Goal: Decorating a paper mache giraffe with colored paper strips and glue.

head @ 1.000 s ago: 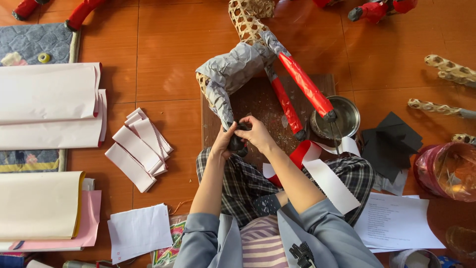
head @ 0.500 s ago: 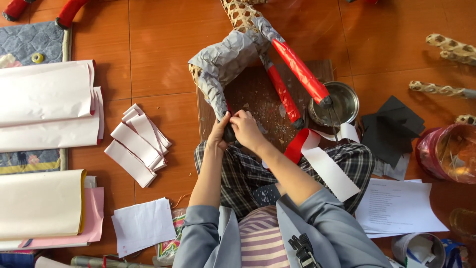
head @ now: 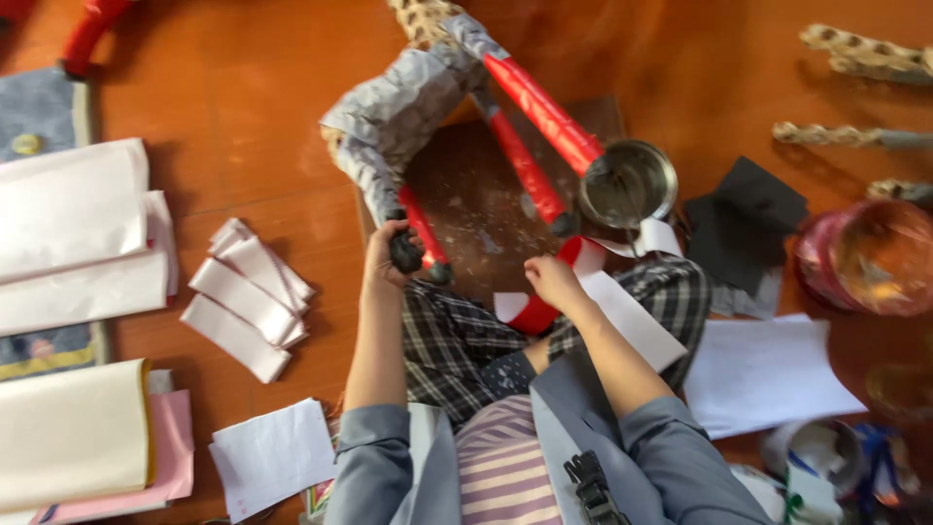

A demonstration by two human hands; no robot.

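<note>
Your left hand [head: 384,261] is clenched around the dark foot of one leg on the papier-mâché animal frame [head: 408,107], gripping low, right at the black hoof end. Your right hand [head: 552,282] pinches the red paper strip [head: 544,309] that curls over your lap, fingers closed on it just above your checked trouser knee.

The figure lies tipped on the brown work board [head: 476,209], body toward the top, legs pointing down at you. Two legs are fully wrapped in red [head: 539,112], and the leg in your left hand shows red along its lower stretch too. The body itself is grey, newspaper-covered and bare of colour, and the woven lattice of the neck at the top edge is uncovered. So by my reading the legs are mostly dressed and the body and neck are left to do.

Just beside the right-most red leg stands the metal paste bowl [head: 630,185]. Left of your arm, a fanned stack of cut white paper strips [head: 248,297] waits on the orange floor [head: 243,146], near the larger white sheets [head: 73,233]. Black paper [head: 748,209] lies to your right.
</note>
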